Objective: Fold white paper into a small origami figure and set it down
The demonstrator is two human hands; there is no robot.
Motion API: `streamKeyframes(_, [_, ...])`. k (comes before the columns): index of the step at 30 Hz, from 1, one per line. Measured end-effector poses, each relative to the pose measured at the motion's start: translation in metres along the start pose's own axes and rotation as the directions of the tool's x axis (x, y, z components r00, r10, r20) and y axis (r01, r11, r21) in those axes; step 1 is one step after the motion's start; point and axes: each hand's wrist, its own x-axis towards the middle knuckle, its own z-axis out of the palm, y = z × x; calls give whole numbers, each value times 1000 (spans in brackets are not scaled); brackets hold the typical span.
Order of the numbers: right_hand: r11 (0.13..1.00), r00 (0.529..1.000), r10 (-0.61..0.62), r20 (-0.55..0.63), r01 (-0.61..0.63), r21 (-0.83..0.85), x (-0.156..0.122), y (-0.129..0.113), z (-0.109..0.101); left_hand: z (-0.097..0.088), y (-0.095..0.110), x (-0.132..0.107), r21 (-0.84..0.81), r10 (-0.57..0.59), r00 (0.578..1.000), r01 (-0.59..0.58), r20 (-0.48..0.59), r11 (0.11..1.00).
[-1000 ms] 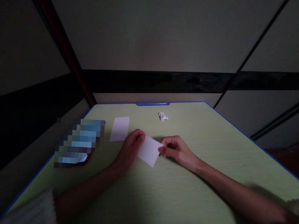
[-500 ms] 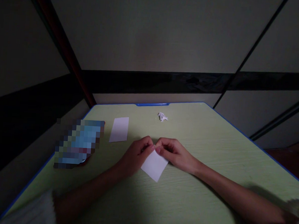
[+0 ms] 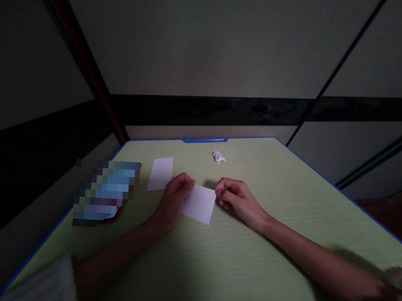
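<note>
A small white sheet of paper (image 3: 198, 204) is held just over the pale green table (image 3: 255, 263) between both hands. My left hand (image 3: 172, 198) pinches its upper left corner with curled fingers. My right hand (image 3: 236, 198) pinches its upper right corner, fingers closed. The sheet looks flat and tilted slightly.
A second white sheet (image 3: 161, 173) lies flat to the left of my hands. A small crumpled or folded white paper piece (image 3: 218, 157) sits near the far edge. A pixelated blue object (image 3: 105, 191) rests at the left edge. The table has a blue rim.
Half a second ago both hands met at one corner with the paper hanging as a diamond. Now the hands are apart and the paper is held by two corners, higher.
</note>
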Motion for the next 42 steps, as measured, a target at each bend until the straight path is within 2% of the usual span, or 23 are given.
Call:
streamKeyframes(3, [997, 997, -18, -78, 24, 75, 2, 3, -1, -2, -3, 2, -26, 12, 999, -13, -46, 1000])
streamKeyframes(7, [981, 982, -2, -188, 38, 189, 5, 7, -5, -5, -5, 4, 10, 85, 987, -84, -139, 996])
streamKeyframes(10, [995, 994, 3, -109, 9, 104, 4, 7, -6, -3, -3, 2, 56, 101, 993, -97, -69, 994])
streamKeyframes(13, [999, 999, -33, -5, 33, 0, 2, 4, -3, -1, 1, -1, 84, 108, 994, -105, -33, 991])
streamKeyframes(17, [999, 992, 4, 126, 0, -35, 1, 1, 0, 0, 3, -3, 84, 119, 993, -117, -19, 990])
streamKeyframes(19, [1000, 986, 14, 166, -10, -25, 1, 2, 0, 1, 4, -3, 73, 132, 991, -134, 23, 988])
streamKeyframes(21, [999, 991, 19, 133, -24, 35, 2, 3, -2, 2, 4, -4, 72, 108, 987, -117, 123, 990])
streamKeyframes(23, [994, 996, 47, 82, -55, 98, 2, 4, -3, 3, 5, -6, 92, 52, 965, -78, 258, 993])
streamKeyframes(26, [991, 985, 95, 143, -108, 84, 0, 5, -4, 4, 6, -8, 154, 16, 920, -83, 392, 985])
streamKeyframes(29, [994, 962, 105, 253, -110, 5, -2, 5, -3, 4, 7, -9, 214, 43, 901, -149, 432, 965])
streamKeyframes(32, [996, 956, 93, 278, -88, -30, -3, 5, -2, 2, 8, -9, 232, 46, 881, -174, 471, 957])
streamKeyframes(36, [995, 962, 97, 256, -98, -9, -4, 4, -2, 0, 8, -8, 214, 27, 871, -151, 490, 965])
streamKeyframes(42, [977, 981, 108, 164, -135, 167, -3, 2, -2, 0, 4, -6, 91, 0, 865, -53, 502, 994])
